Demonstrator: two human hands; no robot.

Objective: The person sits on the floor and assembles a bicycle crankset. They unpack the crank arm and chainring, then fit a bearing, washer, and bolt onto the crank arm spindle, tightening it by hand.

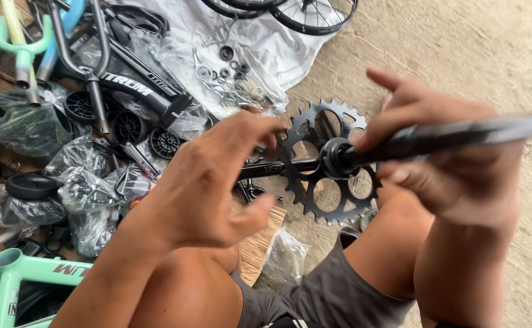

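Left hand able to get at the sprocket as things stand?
Probably yes. The left hand hangs open right beside the black sprocket, fingertips at its toothed edge, nothing between them. The right hand holds the crank arm on the far side.

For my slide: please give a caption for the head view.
Right hand grips a black crank with its sprocket; left hand open.

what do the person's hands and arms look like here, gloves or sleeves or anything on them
Both are bare. The left hand and right hand wear no gloves, and no rings, watch or wristband show. No sleeves reach either forearm as far as the frame shows. The fingertips have short nails. The only clothing in view is a pair of dark grey shorts.
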